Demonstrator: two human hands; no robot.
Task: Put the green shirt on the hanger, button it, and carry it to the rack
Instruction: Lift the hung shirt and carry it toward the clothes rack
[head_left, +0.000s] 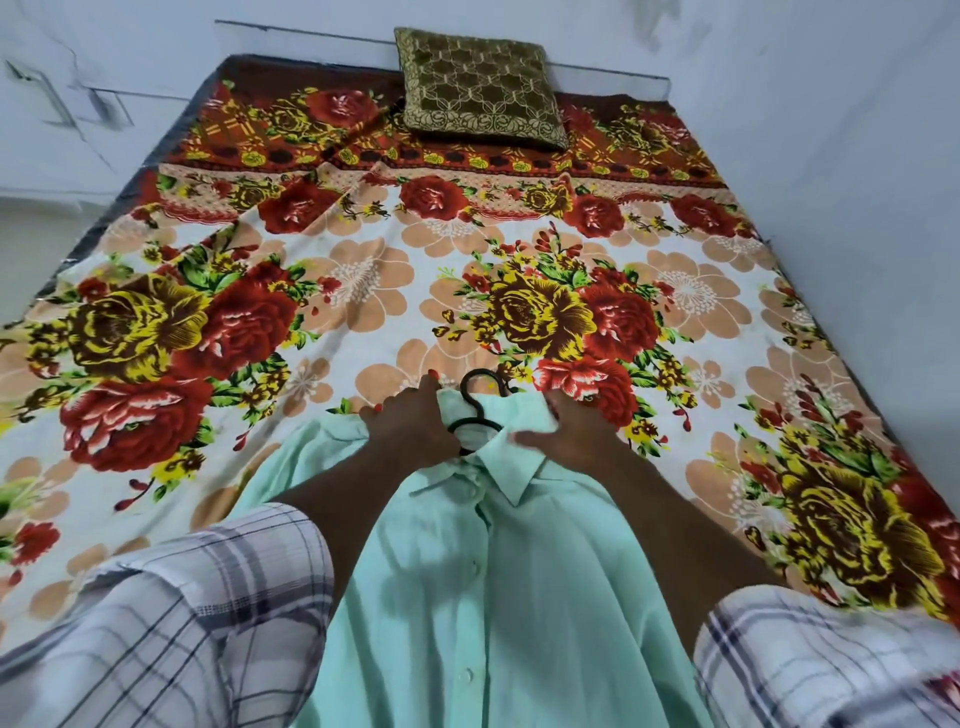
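Observation:
A pale green shirt (498, 597) lies face up on the bed, collar pointing away from me, with its front placket closed down the middle. A black hanger (480, 410) sits inside the collar; only its hook and neck show above the fabric. My left hand (415, 428) grips the shirt's left shoulder and collar beside the hanger's neck. My right hand (569, 434) presses on the right side of the collar, thumb lying across the fabric. The hanger's arms are hidden under the shirt.
The bed is covered by a floral sheet (363, 291) of red and yellow roses. A green-gold cushion (480, 85) leans at the headboard. White walls close in behind and to the right; the floor shows at the left edge.

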